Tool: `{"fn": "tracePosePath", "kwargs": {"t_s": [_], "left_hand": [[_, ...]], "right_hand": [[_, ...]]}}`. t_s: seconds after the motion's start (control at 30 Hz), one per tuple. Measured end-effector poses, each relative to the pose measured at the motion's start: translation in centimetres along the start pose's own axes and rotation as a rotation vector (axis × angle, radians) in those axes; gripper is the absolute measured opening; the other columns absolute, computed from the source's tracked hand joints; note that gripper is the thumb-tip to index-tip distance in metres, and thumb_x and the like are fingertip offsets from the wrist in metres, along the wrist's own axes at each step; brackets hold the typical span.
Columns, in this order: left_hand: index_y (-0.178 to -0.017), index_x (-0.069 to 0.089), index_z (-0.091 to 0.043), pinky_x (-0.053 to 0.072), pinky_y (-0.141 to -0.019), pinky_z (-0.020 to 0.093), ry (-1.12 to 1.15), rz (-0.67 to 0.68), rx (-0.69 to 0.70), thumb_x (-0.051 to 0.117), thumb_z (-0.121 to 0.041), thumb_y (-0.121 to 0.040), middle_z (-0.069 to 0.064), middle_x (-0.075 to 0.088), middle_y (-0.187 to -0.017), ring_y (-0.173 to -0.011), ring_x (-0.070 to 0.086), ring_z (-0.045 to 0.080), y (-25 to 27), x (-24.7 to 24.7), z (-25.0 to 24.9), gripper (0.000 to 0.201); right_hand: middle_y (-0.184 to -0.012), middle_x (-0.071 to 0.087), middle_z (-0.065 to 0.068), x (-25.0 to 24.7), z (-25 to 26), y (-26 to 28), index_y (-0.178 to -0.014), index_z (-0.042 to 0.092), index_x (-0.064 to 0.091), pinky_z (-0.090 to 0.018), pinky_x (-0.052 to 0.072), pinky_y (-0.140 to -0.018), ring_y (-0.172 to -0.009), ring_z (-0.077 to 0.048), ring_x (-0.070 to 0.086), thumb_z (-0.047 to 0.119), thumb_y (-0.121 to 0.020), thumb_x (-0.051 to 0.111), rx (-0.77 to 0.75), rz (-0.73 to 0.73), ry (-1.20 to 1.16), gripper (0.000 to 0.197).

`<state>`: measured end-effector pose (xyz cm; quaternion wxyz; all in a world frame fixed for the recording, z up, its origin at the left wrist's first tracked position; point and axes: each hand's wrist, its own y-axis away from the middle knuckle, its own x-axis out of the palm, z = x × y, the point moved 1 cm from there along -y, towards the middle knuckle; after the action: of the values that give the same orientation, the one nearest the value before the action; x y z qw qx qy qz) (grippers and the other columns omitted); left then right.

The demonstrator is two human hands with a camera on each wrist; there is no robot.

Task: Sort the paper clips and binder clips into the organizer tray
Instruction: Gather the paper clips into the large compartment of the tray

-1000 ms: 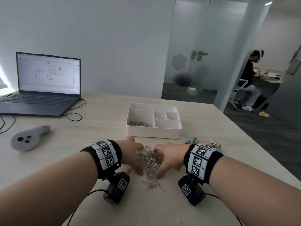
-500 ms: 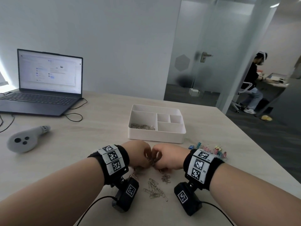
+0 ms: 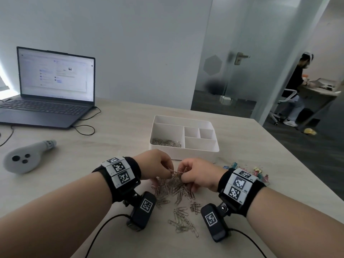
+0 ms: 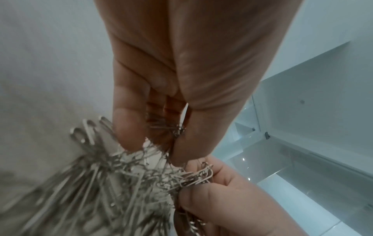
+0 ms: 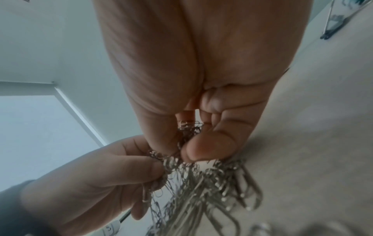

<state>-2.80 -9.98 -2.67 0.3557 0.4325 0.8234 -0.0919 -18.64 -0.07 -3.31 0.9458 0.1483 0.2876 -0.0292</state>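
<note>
Both hands hold one tangled bunch of silver paper clips (image 3: 175, 181) lifted just above the table. My left hand (image 3: 158, 164) pinches its left side, my right hand (image 3: 193, 174) its right side; fingers curl round the wires in both wrist views (image 4: 153, 162) (image 5: 193, 172). Loose paper clips (image 3: 183, 219) lie on the table below and toward me. The white organizer tray (image 3: 184, 153) stands just beyond the hands, with paper clips (image 3: 166, 142) in its large left compartment. Coloured binder clips (image 3: 256, 171) lie right of my right wrist.
An open laptop (image 3: 50, 90) with its cable sits at the far left. A grey controller (image 3: 26, 160) lies at the left. The table's right edge runs diagonally near the binder clips. A person sits at a desk beyond the glass door (image 3: 296, 90).
The hands closed together on the pile of paper clips and lifted a bunch off the table; several clips stayed behind or dropped on the near side.
</note>
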Motion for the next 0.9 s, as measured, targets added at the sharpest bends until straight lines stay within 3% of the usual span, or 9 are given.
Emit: {"fn": "tracePosePath", "kwargs": {"t_s": [0.23,0.43,0.57,0.63,0.7,0.8,0.9], "left_hand": [[-0.077,0.069,-0.014,0.057,-0.057,0.028,0.235,-0.095,0.004,0.073,-0.002,-0.08,0.0,0.061,-0.068,-0.061,0.06,0.01,-1.7,-2.8,0.1,0.014],[-0.078,0.069,-0.013,0.06,-0.065,0.033,0.332,-0.284,0.044,0.077,-0.004,-0.079,0.002,0.064,-0.071,-0.066,0.064,0.014,-3.8,-5.6,-1.2,0.011],[-0.078,0.07,-0.015,0.063,-0.072,0.048,0.327,-0.413,0.029,0.077,-0.009,-0.079,0.002,0.068,-0.07,-0.068,0.071,0.025,-5.4,-6.6,-1.6,0.009],[-0.08,0.072,-0.015,0.063,-0.073,0.05,0.286,-0.448,0.011,0.077,-0.011,-0.08,0.003,0.07,-0.074,-0.069,0.074,0.027,-5.9,-6.7,-1.7,0.007],[-0.085,0.073,-0.016,0.064,-0.07,0.048,0.245,-0.455,-0.009,0.075,-0.013,-0.082,0.005,0.073,-0.081,-0.071,0.075,0.028,-6.3,-6.6,-1.8,0.005],[-0.092,0.074,-0.023,0.06,-0.058,0.03,0.101,-0.454,-0.03,0.07,-0.018,-0.084,0.0,0.073,-0.085,-0.063,0.07,0.018,-6.5,-6.2,-1.4,0.01],[-0.094,0.076,-0.026,0.059,-0.068,0.03,0.011,-0.446,-0.015,0.067,-0.019,-0.084,-0.004,0.073,-0.085,-0.066,0.065,0.013,-6.4,-5.8,-1.2,0.015]], "right_hand": [[-0.067,0.055,-0.008,-1.2,1.6,-1.8,-0.095,0.009,0.055,-0.021,0.048,-0.041,-0.047,-0.012,0.055,-0.011,-0.089,0.058,-0.027,-0.017,-0.298,0.021],[-0.064,0.057,-0.007,-3.3,4.5,-4.4,-0.087,0.01,0.056,-0.021,0.047,-0.043,-0.051,-0.013,0.054,-0.008,-0.09,0.059,-0.087,-0.132,-0.393,0.019],[-0.064,0.055,-0.007,-3.9,5.6,-6.5,-0.085,0.013,0.054,-0.021,0.048,-0.041,-0.051,-0.015,0.054,-0.008,-0.09,0.059,-0.084,-0.243,-0.417,0.023],[-0.066,0.057,-0.007,-3.9,5.7,-7.3,-0.087,0.012,0.055,-0.021,0.05,-0.042,-0.052,-0.014,0.056,-0.006,-0.09,0.061,-0.075,-0.287,-0.395,0.02],[-0.071,0.06,-0.008,-3.7,5.5,-8.1,-0.089,0.011,0.058,-0.026,0.056,-0.051,-0.056,-0.014,0.059,-0.003,-0.09,0.064,-0.068,-0.318,-0.35,0.015],[-0.079,0.065,-0.009,-3.4,5.1,-8.6,-0.087,0.013,0.062,-0.04,0.06,-0.072,-0.07,-0.02,0.064,0.0,-0.088,0.066,-0.074,-0.333,-0.288,0.014],[-0.083,0.064,-0.006,-3.1,5.3,-8.4,-0.088,0.016,0.064,-0.04,0.06,-0.081,-0.08,-0.023,0.066,0.001,-0.089,0.064,-0.096,-0.303,-0.254,0.015]]}}
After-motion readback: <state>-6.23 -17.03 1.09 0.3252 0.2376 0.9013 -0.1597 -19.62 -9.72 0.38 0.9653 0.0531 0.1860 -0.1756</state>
